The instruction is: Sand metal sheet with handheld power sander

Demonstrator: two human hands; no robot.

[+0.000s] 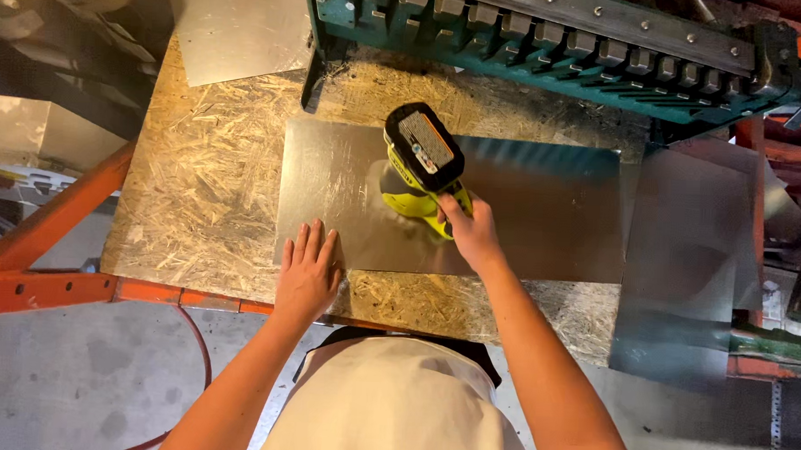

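Both hands are working over a metal sheet (pixel 525 212) that is lying flat on the chipboard desk (pixel 207 183). The left hand (pixel 308 271) is resting open, palm down and fingers spread, pressing on the sheet's near left corner where it meets the desk. The right hand (pixel 473 235) is wrapping closed around the handle of a yellow-green cordless power tool (pixel 420 168), which is standing on the sheet near its middle with the battery end pointing up toward the camera. A green sheet-metal brake (pixel 558 44) is sitting along the far edge of the desk, and another metal sheet (pixel 683 261) is lying to the right, overhanging the desk's edge.
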